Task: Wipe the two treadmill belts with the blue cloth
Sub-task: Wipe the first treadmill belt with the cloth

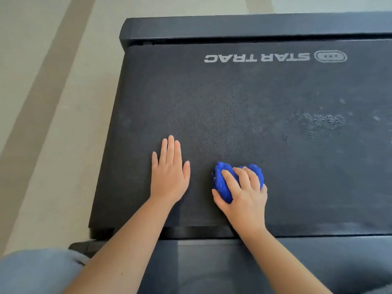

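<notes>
Head: right hand (244, 196) clutches blue cloth (220, 183) near belt (254, 102) edge, left hand (169, 177) flat.

left hand (169, 177), right hand (244, 194): bare | forearms (131, 240): unsleeved | trouser leg (38, 272): grey-blue (softly creased)

Place: a workout space, either a gym or a home fitness room; not possible to tell which.
Main evidence: wide black textured rubber treadmill belt (244, 98), filling most of the view.
Branding: pale grey "STAR TRAC" lettering with an oval badge (275, 57), printed on the far part of the belt and seen upside down.
Machine frame: dark grey plastic frame bar (244, 25) along the belt's far edge; smooth dark grey frame panel (307, 264) along its near edge.
Surface marks: whitish scuffed patches (322, 119) on the right part of the belt.
Floor: beige matte floor with broad darker tan stripes (48, 85), to the left of the machine and beyond it.
</notes>
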